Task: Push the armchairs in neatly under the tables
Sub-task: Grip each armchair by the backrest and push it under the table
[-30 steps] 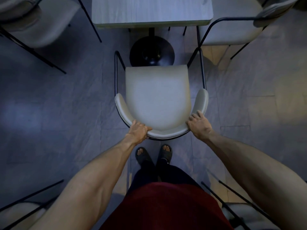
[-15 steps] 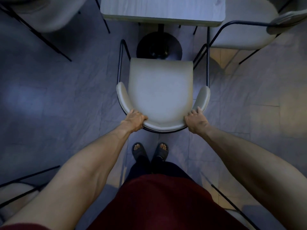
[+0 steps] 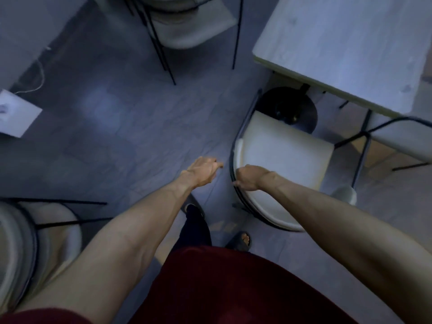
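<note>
A pale armchair (image 3: 286, 155) with a black metal frame stands at the right, its seat front facing the table (image 3: 339, 52) and close to the table's round black base (image 3: 288, 108). Most of the seat lies outside the table's edge. My right hand (image 3: 247, 177) is on the left part of the curved backrest rim, fingers curled over it. My left hand (image 3: 203, 169) hangs over the bare floor just left of the chair, holding nothing, fingers loosely apart. My forearms hide part of the backrest.
Another armchair (image 3: 187, 29) stands at the top, a third (image 3: 35, 232) at the bottom left, and a fourth (image 3: 399, 139) beside the table at the right. A white box (image 3: 16, 115) with a cable sits at the left. Open grey floor lies in the middle.
My view has swung left, so the chair and table now sit at the right. My left hand has let go of the backrest and moved away; my right hand has slid to the rim's left side.
</note>
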